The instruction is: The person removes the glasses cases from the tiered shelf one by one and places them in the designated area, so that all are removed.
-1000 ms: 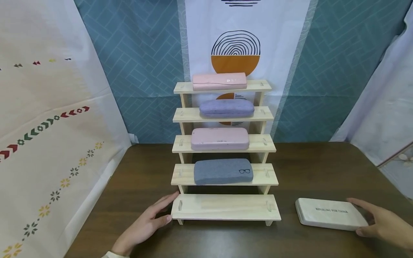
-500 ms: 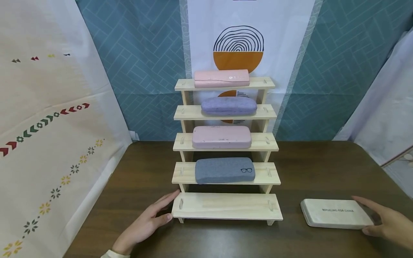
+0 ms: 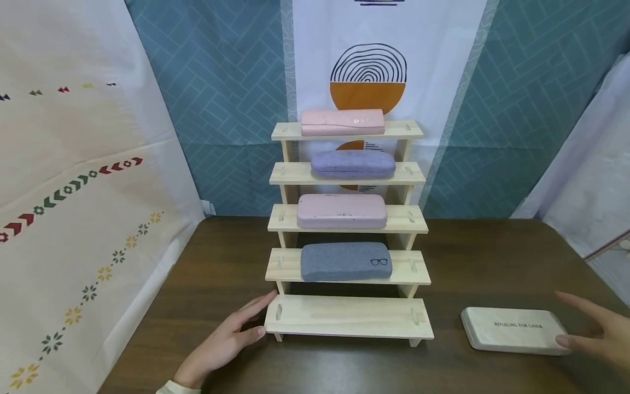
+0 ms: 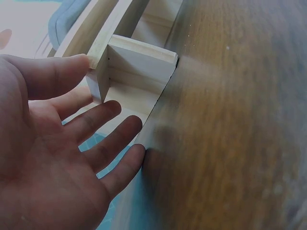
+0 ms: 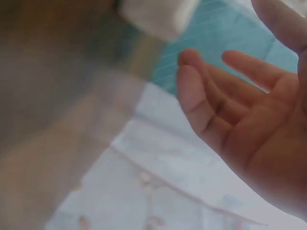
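Note:
A stepped wooden rack [image 3: 349,316] stands on the table, its lowest board bare. My left hand [image 3: 221,342] rests against the left end of that board. In the left wrist view the thumb [image 4: 60,74] touches the board's end, and the other fingers are extended. At the right lies a white glasses case [image 3: 514,330] with lettering on its lid. My right hand [image 3: 602,334] is just beside the case's right end, fingers spread and holding nothing. In the right wrist view the relaxed fingers are apart from a blurred whitish thing [image 5: 160,14] at the top.
Up the rack, one per board, lie a grey-blue case [image 3: 344,262], a pink-lilac case [image 3: 342,212], a purple case [image 3: 353,164] and a pink case [image 3: 342,122]. Patterned cloths [image 3: 226,109] hang behind and beside the dark wooden table [image 3: 221,246].
My right hand has let go of the white glasses case and drawn slightly away to the right. My left hand stays at the rack. The head view has shifted slightly.

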`<state>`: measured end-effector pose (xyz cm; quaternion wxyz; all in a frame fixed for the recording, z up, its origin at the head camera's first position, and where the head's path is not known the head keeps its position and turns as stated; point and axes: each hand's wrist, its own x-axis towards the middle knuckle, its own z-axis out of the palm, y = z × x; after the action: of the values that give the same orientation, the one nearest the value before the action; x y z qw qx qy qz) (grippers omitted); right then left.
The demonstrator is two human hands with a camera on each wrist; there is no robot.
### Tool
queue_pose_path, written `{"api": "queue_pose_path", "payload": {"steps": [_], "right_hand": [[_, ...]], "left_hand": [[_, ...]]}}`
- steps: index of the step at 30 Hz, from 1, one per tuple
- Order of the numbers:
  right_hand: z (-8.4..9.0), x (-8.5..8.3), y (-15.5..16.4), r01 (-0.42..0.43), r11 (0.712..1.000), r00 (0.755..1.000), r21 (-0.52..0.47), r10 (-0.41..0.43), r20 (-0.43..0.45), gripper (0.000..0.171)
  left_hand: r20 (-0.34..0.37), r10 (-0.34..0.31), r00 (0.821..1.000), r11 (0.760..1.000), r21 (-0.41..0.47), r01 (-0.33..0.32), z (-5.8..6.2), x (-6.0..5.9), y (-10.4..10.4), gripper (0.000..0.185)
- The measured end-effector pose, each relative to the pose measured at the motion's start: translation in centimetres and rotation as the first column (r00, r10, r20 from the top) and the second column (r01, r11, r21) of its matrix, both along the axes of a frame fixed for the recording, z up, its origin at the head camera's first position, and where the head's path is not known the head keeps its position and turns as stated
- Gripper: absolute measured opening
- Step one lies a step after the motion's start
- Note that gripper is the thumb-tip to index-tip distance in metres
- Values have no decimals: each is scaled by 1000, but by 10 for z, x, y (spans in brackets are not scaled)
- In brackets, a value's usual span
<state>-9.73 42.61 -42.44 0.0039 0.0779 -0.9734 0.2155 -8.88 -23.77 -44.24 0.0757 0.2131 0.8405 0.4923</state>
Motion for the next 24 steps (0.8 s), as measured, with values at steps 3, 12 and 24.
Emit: {"api": "queue_pose_path", "payload": {"steps": [3, 12, 24], "right_hand": [[16, -3, -14, -30, 999, 997, -22, 29, -74, 88], [71, -8, -94, -116, 990, 984, -78, 104, -143, 55], [79, -41, -173, -343, 903, 939, -260, 316, -138, 47]], "left_hand": [[1, -1, 1000, 1000, -4, 1, -1, 0, 0, 59], [30, 14, 999, 999, -39, -13, -2, 0, -2, 58], [-27, -14, 1000, 1000, -6, 14, -2, 1, 0, 58]]}}
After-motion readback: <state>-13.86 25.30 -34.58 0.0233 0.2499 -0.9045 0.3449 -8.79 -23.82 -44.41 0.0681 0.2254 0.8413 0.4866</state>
